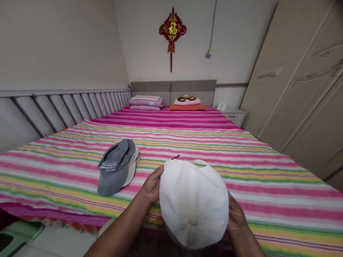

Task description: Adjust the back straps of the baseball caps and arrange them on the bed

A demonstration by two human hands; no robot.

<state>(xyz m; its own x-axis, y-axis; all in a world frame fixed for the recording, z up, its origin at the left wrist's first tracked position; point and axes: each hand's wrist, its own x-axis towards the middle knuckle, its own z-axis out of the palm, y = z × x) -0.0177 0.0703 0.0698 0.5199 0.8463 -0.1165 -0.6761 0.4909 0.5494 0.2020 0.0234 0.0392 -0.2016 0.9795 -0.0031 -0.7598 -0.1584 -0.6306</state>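
Observation:
Between my two hands a white baseball cap [194, 203] is held above the near edge of the bed, its crown turned toward me. My left hand [154, 184] grips the cap's left side, with the thumb showing on its edge. My right hand [236, 214] holds the right side, its fingers partly hidden behind the fabric. A small dark strap end or buckle [175, 157] sticks out at the cap's far edge. To the left on the striped bedsheet [88, 157] lies a grey cap [114, 166] with white lettering, nested over lighter caps [132, 170].
Folded purple bedding [147, 103] and a pink and orange pile [187, 103] lie by the headboard [171, 87]. A metal rail [66, 107] runs along the left. A wardrobe [294, 89] and a nightstand [234, 115] stand right. A green stool [23, 232] is at lower left.

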